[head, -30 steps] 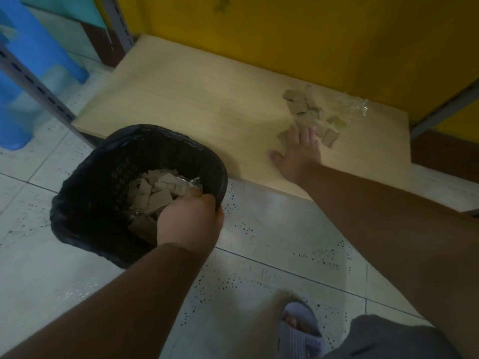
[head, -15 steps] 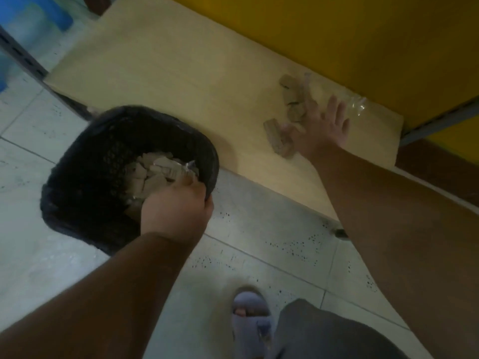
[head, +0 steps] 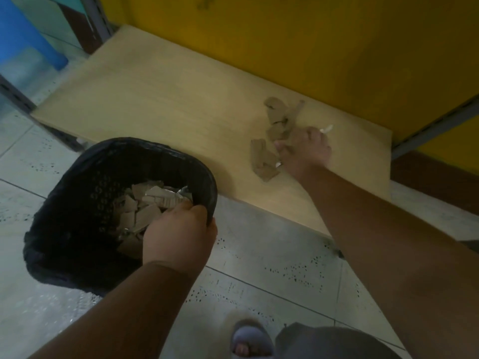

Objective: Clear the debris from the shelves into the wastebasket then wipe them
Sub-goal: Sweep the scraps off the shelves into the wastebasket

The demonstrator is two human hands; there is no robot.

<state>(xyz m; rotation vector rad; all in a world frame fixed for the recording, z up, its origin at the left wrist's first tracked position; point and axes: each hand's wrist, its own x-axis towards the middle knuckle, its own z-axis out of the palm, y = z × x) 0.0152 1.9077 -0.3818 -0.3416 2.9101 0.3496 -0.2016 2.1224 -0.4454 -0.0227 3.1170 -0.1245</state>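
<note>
Right hand: the right hand (head: 304, 151) lies on the shelf board, fingers curled round scraps of cardboard and clear plastic, clamped on them.
Gathered scraps: brown cardboard scraps (head: 280, 120) lie just beyond the right fingertips and touch them; more pieces (head: 261, 161) lie just left of the thumb, against the hand.
Clear plastic: a bit of clear plastic wrapper (head: 327, 129) sticks out at the far side of the right hand, by the knuckles.
Shelf board: the pale wooden shelf board (head: 160, 104) lies under the right hand and runs far to its left, bare there.
Left hand: the left hand (head: 178, 237) grips the near rim of the wastebasket, fingers curled over the edge and inside it.
Wastebasket: the black mesh wastebasket (head: 85, 193) stands on the floor, left of and nearer than the right hand, just in front of the shelf edge.
Basket contents: cardboard pieces and a silvery scrap (head: 153, 200) lie inside, just beyond the left fingers.
Floor: light speckled tiles (head: 272, 255) lie beneath both forearms.
Foot: a grey slipper (head: 250, 340) with toes showing sits below the left forearm.
Back wall: a yellow wall (head: 311, 47) rises beyond the right hand.
Shelf uprights: grey metal posts (head: 98, 16) stand at the far left.
Blue object: a blue plastic thing (head: 28, 42), blurred, stands far left of the left hand.
Writing: no brand, label or lettering can be read anywhere.
</note>
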